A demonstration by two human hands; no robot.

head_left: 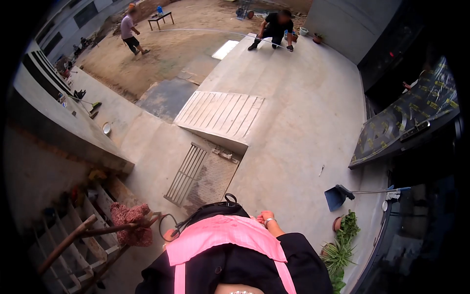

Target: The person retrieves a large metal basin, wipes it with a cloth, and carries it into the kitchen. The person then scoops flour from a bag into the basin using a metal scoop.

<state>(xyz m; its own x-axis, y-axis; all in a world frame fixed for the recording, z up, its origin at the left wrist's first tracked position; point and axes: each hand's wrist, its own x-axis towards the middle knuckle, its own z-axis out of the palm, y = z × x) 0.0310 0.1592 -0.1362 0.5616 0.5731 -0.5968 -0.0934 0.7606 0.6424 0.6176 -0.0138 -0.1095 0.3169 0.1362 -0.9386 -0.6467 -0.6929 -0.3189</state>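
Observation:
My right hand [266,216], with a band at the wrist, is at the right edge of my pink apron [223,235]. Its fingers are curled in, and whatever they may hold is hidden. Only a small part of my left hand [170,235] shows at the apron's left edge, beside a looped black cable [169,219]; its fingers are hidden. Below and ahead of me, a metal grate [187,174] lies beside a recess in the concrete floor. A reddish cloth [131,223] hangs over a wooden pole to my left.
On the concrete porch [289,98], a person in black [276,29] crouches with a long thin strip. Another person [129,32] stands in the yard near a small table [161,18]. A blue dustpan [337,197] and potted plants [342,240] are at right; a ribbed ramp [220,113] lies ahead.

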